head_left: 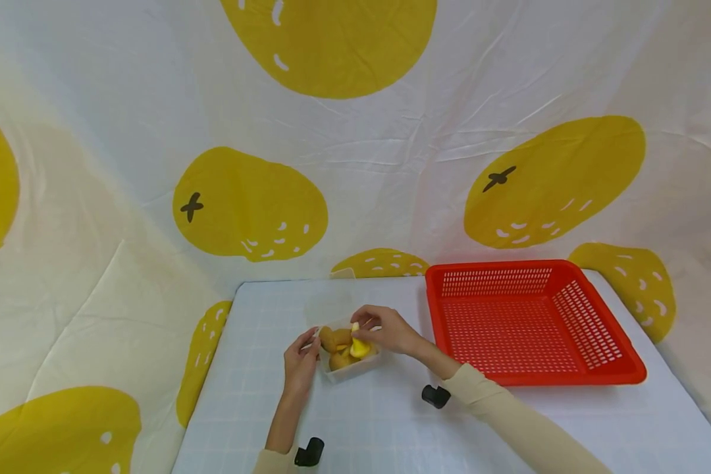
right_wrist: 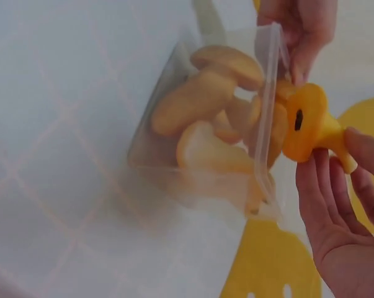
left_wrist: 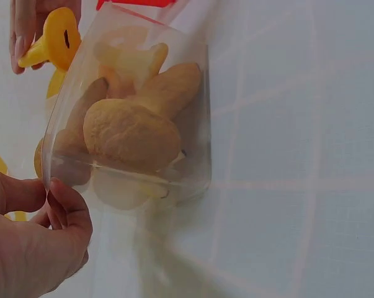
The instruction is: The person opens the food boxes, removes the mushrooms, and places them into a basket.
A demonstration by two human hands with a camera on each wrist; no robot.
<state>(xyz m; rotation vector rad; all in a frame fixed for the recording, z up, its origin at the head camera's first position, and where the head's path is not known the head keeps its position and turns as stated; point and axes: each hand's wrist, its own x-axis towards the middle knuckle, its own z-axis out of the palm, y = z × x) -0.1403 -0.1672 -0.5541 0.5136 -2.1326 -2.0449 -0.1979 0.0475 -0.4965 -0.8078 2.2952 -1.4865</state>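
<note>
One yellow mushroom (head_left: 360, 347) is pinched in your right hand (head_left: 388, 330), over the right of a clear box (head_left: 349, 373); your left hand (head_left: 300, 363) grips its left rim. Brown mushrooms (head_left: 328, 340) lie inside; farther right on the bench (head_left: 379, 428), a red basket (head_left: 545, 380).

A red plastic basket (head_left: 545, 380) stands on the far right part of the table (head_left: 391, 434); it is rectangular, with a rounded rim, slotted side walls and a finely perforated floor. The table wears a pale tablecloth (left_wrist: 267, 149) crossed by faint pinkish grid lines, plainest in the wrist views. Beyond the table and along both sides hangs a creased off-white fabric backdrop (head_left: 379, 145) with large yellow fruit prints (head_left: 250, 204). Two on the far side, one left and one right, carry dark cross-shaped stem marks (head_left: 191, 207) and short white dashes. Smaller prints peek out behind the table's far edge and right of the basket.
</note>
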